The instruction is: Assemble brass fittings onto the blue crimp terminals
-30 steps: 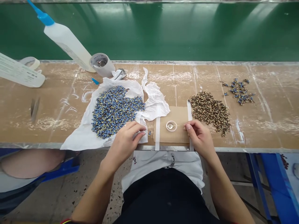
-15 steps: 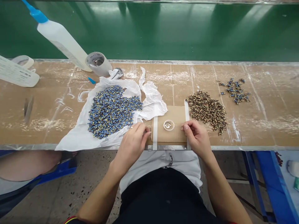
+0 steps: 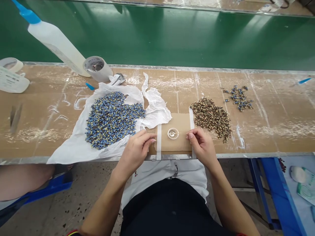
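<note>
Head view, right hand (image 3: 203,144): pinches thin stick (image 3: 181,133), far end over dish (image 3: 173,138); light, level hold suits.
Left hand (image 3: 136,146): fingertips drawn together; contents cannot be told.
Dish: on cardboard (image 3: 177,146), between hands.

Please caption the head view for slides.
Left hand and right hand flank a clear dish between a blue pile and a brown pile.

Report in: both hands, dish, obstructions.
Right hand pinching thin stick, far end at clear round dish. Left hand by cardboard pad, grip contents unclear. Dish on pad, between hands; no obstruction seen.
</note>
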`<state>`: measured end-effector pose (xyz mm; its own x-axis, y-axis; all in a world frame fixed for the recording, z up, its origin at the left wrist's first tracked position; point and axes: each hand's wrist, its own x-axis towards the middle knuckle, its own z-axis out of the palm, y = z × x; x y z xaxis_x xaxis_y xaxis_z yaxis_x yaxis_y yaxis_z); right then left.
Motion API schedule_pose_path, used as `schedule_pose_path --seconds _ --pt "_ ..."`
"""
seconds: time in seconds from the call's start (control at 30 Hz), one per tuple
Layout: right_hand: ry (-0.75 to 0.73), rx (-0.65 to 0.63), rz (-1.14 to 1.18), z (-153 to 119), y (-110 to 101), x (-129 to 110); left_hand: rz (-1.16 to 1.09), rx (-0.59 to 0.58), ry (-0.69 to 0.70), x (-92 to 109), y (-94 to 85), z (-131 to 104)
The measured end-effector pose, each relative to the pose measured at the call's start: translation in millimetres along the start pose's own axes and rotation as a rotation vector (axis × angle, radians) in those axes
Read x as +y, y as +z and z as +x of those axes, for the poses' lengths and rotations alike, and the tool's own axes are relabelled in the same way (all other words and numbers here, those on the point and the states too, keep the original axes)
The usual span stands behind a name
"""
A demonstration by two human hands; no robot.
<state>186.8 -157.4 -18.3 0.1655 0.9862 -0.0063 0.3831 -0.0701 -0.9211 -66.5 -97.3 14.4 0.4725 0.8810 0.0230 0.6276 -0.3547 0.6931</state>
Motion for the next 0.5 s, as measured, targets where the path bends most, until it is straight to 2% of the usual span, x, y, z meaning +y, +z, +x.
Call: schedule_pose_path --seconds 0.13,0.27,0.4,0.5 --pt "-0.008 0.0 0.026 0 0 0 -0.001 0.056 0.056 1 -9.7 9" --pt "-0.007 -0.003 0.057 0 0 -1 -0.07 0.041 0.08 4 -16.5 15" --pt "-0.001 -0.017 0.083 0 0 -3 -0.145 0.025 -0.003 4 -10.8 11" --pt "-0.001 -0.027 0.097 0 1 -4 -0.285 0.003 -0.099 4 -2.1 6"
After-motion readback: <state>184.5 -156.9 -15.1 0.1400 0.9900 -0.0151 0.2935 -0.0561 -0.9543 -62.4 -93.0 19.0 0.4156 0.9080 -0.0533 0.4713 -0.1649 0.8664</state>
